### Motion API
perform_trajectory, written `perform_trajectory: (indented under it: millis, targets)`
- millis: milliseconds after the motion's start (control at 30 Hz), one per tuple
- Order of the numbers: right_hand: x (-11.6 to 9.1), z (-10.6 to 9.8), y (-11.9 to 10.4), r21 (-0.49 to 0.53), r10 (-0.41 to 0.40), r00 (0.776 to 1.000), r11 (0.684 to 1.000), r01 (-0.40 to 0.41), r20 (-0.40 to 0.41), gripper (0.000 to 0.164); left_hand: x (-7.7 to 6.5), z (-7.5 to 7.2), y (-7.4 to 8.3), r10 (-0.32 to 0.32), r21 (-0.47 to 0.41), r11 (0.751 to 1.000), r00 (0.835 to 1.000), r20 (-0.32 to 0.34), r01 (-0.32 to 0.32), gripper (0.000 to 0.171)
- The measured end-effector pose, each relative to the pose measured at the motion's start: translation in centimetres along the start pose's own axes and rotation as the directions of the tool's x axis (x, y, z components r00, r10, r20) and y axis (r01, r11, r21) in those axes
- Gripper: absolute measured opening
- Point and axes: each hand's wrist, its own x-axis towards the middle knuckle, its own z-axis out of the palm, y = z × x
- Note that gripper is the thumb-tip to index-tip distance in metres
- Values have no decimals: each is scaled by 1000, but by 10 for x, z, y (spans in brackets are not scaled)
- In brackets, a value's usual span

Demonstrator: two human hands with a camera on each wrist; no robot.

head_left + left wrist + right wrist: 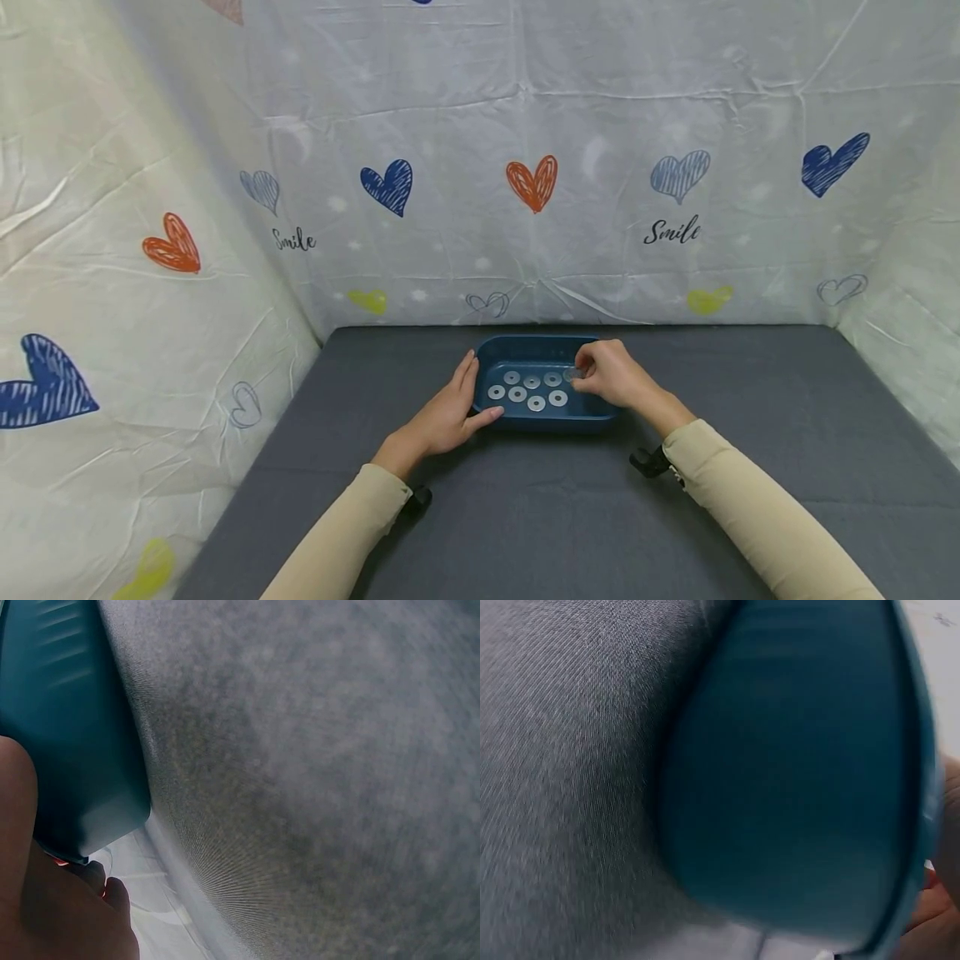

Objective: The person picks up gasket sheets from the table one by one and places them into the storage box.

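Observation:
A blue rectangular tray [555, 423] holds several flat, silvery metal washers [536, 403] spread over its floor. My left hand [442, 414] rests against the tray's left end, its fingers straight along that side and the thumb laid over the near rim. Over the right end of the tray, my right hand [617, 377] pinches a washer [572, 375] between thumb and fingertips, partly hidden by them. The left wrist view has the tray's outer wall [75, 735] beside the left hand; the right wrist view is mostly filled by the outer wall [787, 765].
The tray stands near the back of a table with a dark grey cover [540, 517]. A pale cloth wall [465, 75] printed with hearts rises behind the table and on both sides. Black wrist straps [651, 462] show at the sleeve cuffs.

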Motion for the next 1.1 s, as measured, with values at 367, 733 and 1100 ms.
perform_trajectory:
  millis: [367,733,1100]
  targets:
    - [11,18,-3,-198,54,994,980,-34,98,15,-1,0,1,-5,3,1000,1000,5,5,101]
    - [6,22,-1,-283,106,986,957,-67,126,12,1,1,4,3,-6,1000,1000,18,-3,102]
    - [-6,-7,-12,-254,9,996,967,15,94,27,2,-6,4,5,18,1000,1000,11,-5,101]
